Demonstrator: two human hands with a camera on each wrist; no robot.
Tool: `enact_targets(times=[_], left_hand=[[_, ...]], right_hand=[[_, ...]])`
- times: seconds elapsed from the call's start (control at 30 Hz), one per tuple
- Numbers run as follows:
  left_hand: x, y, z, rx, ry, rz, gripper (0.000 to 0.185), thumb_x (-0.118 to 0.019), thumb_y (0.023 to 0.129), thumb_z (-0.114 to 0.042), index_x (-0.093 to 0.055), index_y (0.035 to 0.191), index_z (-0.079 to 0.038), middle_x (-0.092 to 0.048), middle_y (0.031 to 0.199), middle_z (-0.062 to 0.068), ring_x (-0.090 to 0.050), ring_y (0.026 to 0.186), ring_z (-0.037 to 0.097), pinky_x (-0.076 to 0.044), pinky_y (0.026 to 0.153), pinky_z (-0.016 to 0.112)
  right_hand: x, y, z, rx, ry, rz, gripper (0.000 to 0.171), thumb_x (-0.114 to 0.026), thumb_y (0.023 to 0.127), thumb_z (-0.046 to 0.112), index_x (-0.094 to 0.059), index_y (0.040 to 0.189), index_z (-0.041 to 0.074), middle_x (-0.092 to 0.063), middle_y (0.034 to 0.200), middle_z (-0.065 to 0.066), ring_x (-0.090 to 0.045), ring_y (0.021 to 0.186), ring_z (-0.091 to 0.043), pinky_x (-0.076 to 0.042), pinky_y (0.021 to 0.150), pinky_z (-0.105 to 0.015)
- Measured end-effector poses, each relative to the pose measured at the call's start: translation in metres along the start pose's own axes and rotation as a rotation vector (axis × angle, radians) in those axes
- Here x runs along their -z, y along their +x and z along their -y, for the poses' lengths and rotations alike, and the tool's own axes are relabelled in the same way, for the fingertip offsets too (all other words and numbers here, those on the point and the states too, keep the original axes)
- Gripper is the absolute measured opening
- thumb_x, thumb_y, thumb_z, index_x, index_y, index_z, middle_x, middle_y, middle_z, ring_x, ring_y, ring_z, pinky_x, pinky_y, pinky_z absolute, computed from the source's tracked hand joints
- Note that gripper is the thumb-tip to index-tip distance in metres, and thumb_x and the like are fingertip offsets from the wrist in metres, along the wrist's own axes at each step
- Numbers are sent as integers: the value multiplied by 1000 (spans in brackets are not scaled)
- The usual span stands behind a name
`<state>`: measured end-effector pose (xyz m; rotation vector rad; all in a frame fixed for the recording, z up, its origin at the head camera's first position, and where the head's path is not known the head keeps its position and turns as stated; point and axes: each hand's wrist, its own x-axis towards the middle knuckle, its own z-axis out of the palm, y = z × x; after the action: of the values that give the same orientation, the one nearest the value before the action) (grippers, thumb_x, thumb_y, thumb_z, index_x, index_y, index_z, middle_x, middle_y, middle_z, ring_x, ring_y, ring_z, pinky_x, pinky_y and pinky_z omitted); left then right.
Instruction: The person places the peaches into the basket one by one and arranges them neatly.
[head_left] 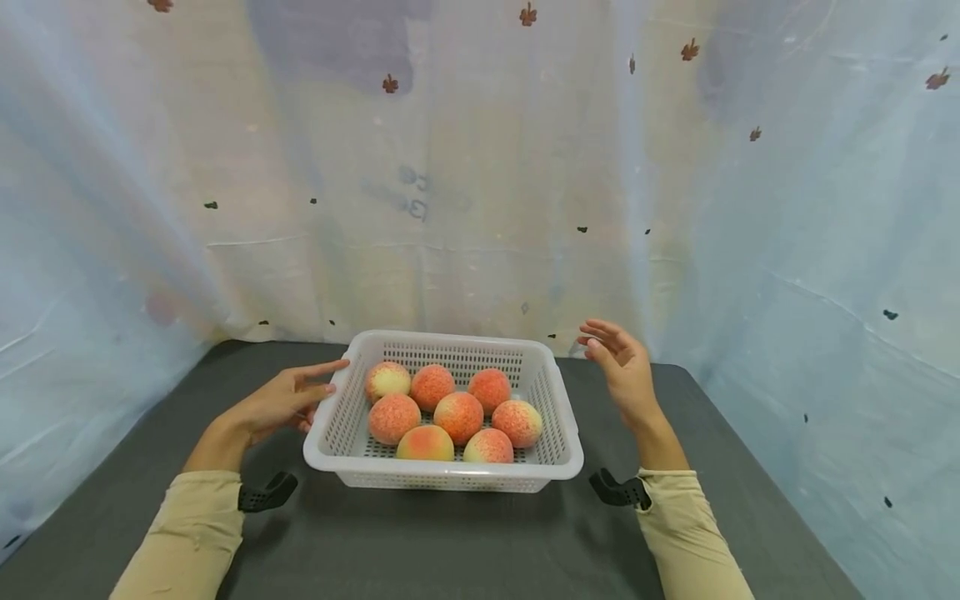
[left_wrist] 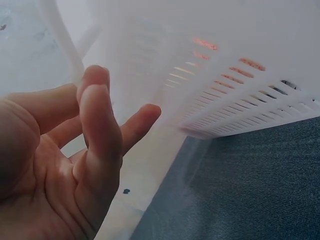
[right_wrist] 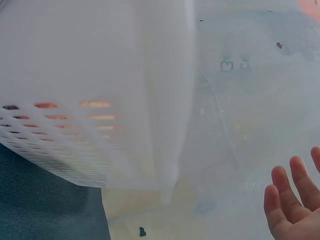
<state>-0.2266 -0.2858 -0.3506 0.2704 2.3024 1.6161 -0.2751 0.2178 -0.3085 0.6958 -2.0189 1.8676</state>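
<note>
A white slotted plastic basket point(head_left: 341, 417) stands on the dark table and holds several orange-pink peaches point(head_left: 458, 417). My left hand point(head_left: 288, 398) lies beside the basket's left wall with straight fingers, the index tip at the rim. In the left wrist view the left hand point(left_wrist: 85, 150) is open next to the basket wall point(left_wrist: 240, 85). My right hand point(head_left: 618, 358) hovers off the basket's far right corner, fingers relaxed and holding nothing. The right wrist view shows only the fingertips point(right_wrist: 295, 200) and the basket's side point(right_wrist: 90, 100).
The dark grey table point(head_left: 450, 542) runs to a front edge near me. Pale translucent curtains point(head_left: 480, 183) with small leaf prints close in the back and both sides. Black wrist camera mounts point(head_left: 266, 493) sit at both sleeves.
</note>
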Motion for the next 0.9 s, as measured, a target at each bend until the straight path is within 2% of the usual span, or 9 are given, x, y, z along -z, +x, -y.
enact_targets(times=[0.07, 0.2, 0.37, 0.5, 0.6, 0.77, 0.9], left_hand=[[0, 1, 0, -2, 5, 3, 70, -55, 106, -31, -18, 164, -17, -71, 105, 12, -61, 62, 10, -60, 60, 34], [0, 1, 1, -3, 18, -6, 70, -55, 106, -30, -19, 164, -16, -71, 109, 16, -64, 64, 12, -60, 60, 35], [0, 1, 1, -15, 25, -20, 70, -56, 105, -30, -20, 163, -14, -64, 128, 28, -73, 83, 21, -62, 65, 38], [2, 1, 0, -17, 49, -47, 69, -56, 105, -31, -22, 163, -13, -60, 135, 30, -75, 89, 25, -61, 67, 39], [3, 0, -1, -9, 77, -89, 66, -54, 106, -32, -26, 162, -13, -58, 137, 30, -74, 86, 24, -61, 69, 41], [5, -2, -4, 18, 127, -196, 62, -51, 107, -34, -30, 160, -10, -50, 146, 31, -72, 86, 18, -62, 73, 41], [5, -2, -10, -5, 151, -295, 59, -49, 108, -34, -32, 158, -7, -49, 147, 32, -71, 89, 14, -62, 72, 35]], right_hand=[[-1, -1, 0, 11, 13, -2, 37, -56, 103, 5, -51, 135, -12, -68, 119, 14, -65, 111, -6, -52, 92, -19], [-4, -1, 0, 21, 10, 0, 31, -57, 102, 4, -57, 132, -4, -68, 119, 13, -65, 112, -8, -52, 93, -19], [-8, 0, -1, 40, -19, 4, 29, -57, 102, 4, -59, 131, 0, -67, 120, 14, -64, 114, -11, -51, 95, -17], [-11, 1, -2, 50, -16, 7, 35, -57, 102, 2, -53, 133, -12, -67, 119, 15, -64, 115, -13, -51, 96, -16], [-11, 2, -2, 50, -23, 12, 38, -56, 102, 3, -50, 135, -16, -66, 119, 15, -64, 115, -10, -50, 97, -15], [-11, 1, -1, 39, -44, 18, 36, -56, 103, 4, -52, 135, -13, -65, 119, 16, -63, 113, -4, -49, 98, -14], [-10, 0, 0, 29, -47, 10, 36, -56, 103, 4, -52, 135, -12, -65, 119, 17, -63, 112, -3, -49, 98, -14]])
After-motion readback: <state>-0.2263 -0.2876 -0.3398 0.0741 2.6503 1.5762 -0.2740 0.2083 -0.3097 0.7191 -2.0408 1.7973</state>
